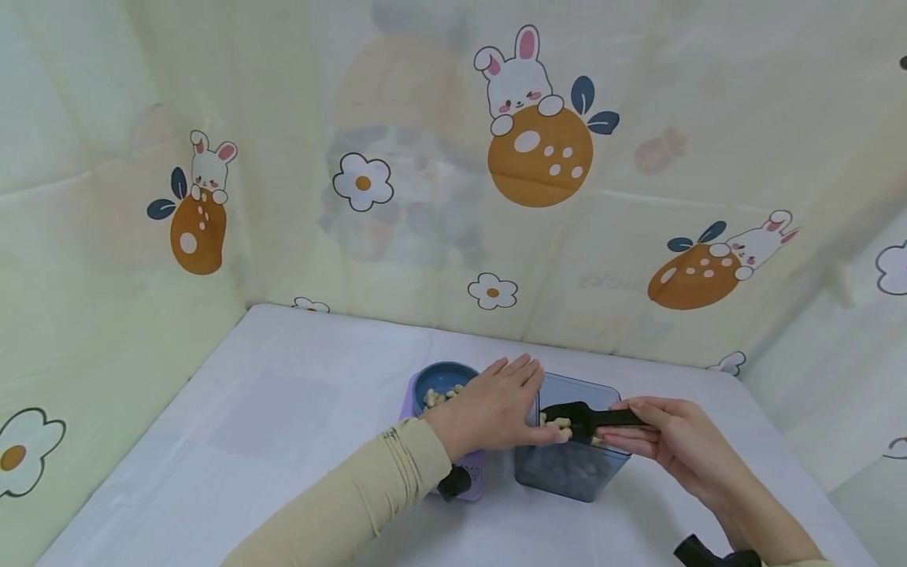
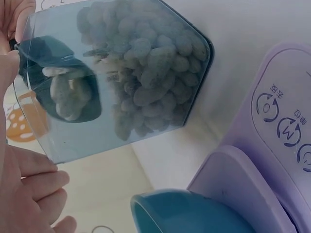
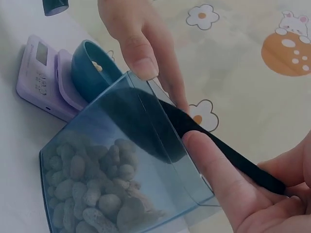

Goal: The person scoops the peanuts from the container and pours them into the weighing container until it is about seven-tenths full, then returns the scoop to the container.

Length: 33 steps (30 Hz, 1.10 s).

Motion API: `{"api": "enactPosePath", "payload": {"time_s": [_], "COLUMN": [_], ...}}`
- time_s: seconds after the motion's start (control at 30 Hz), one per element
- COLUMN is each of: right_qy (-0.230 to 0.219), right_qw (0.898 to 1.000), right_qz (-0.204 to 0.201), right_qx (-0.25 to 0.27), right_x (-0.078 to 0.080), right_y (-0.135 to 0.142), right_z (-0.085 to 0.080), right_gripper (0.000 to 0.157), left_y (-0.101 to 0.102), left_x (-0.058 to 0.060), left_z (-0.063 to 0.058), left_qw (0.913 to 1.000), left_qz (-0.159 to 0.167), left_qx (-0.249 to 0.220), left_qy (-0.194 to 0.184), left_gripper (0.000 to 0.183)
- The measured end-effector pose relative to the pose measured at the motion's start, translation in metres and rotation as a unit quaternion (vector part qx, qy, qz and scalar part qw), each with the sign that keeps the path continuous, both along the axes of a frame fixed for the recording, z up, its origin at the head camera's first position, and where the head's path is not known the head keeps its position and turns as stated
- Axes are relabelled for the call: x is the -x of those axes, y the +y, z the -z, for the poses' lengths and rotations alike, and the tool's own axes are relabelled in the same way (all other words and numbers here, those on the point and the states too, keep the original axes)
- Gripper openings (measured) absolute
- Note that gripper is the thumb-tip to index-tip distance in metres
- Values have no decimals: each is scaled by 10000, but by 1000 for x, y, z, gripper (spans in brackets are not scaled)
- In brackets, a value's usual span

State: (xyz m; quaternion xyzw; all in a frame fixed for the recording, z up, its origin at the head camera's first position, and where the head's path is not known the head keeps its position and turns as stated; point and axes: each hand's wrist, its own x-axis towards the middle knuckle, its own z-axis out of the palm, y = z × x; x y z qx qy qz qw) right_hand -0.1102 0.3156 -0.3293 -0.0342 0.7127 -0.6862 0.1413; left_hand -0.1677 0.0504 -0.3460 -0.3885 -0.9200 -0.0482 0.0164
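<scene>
Spillage is presenting the main risk: the black scoop [image 1: 584,417] is carrying several peanuts [image 1: 560,425] inside the see-through container [image 1: 560,472], its blade lying just right of the left hand's [image 1: 496,402] thumb. A twist of the right hand's [image 1: 683,437] fingers, or the blade catching the rim or that thumb, could tip nuts loose. Heavy pressing by the left palm could tilt the container. The blue bowl [image 2: 194,213] is standing on a purple scale [image 2: 274,128], near the left wrist; a dropping wrist could jar both.

Pose: the left hand is resting palm-down over the container's rim, fingers extending straight and gripping nothing visibly. The right hand is pinching the scoop's handle, thumb above, fingers supporting beneath, palm turning upward.
</scene>
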Motion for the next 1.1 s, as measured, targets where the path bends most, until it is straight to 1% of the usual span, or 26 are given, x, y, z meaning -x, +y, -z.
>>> {"api": "enactPosePath", "payload": {"time_s": [0.17, 0.37, 0.5, 0.57, 0.77, 0.9, 1.1], "right_qy": [38, -121, -224, -270, -449, -453, -464], "right_qw": [9995, 9991, 9960, 9945, 9925, 9869, 9731], "right_qz": [-75, 104, 101, 109, 347, 289, 25], "right_qx": [299, 401, 860, 1006, 1086, 1523, 2256], "right_x": [0, 1, 0, 0, -1, -2, -3], "right_y": [2, 5, 7, 7, 11, 15, 19], "right_z": [1, 2, 4, 4, 5, 7, 10], "right_gripper": [30, 30, 27, 27, 26, 29, 35], "left_y": [-1, -2, -3, -3, -3, -4, -4], "left_x": [2, 3, 5, 5, 6, 7, 8], "left_z": [-1, -2, -2, -2, -2, -2, -3], "left_qw": [9999, 10000, 10000, 10000, 10000, 10000, 10000], "left_qz": [-16, 0, 36, 57, 62, 44, 50], "left_qx": [63, 75, 49, 36, 58, 60, 48], "left_qy": [79, -18, -28, -10, 26, 42, 21], "left_gripper": [94, 94, 94, 94, 94, 93, 93]}}
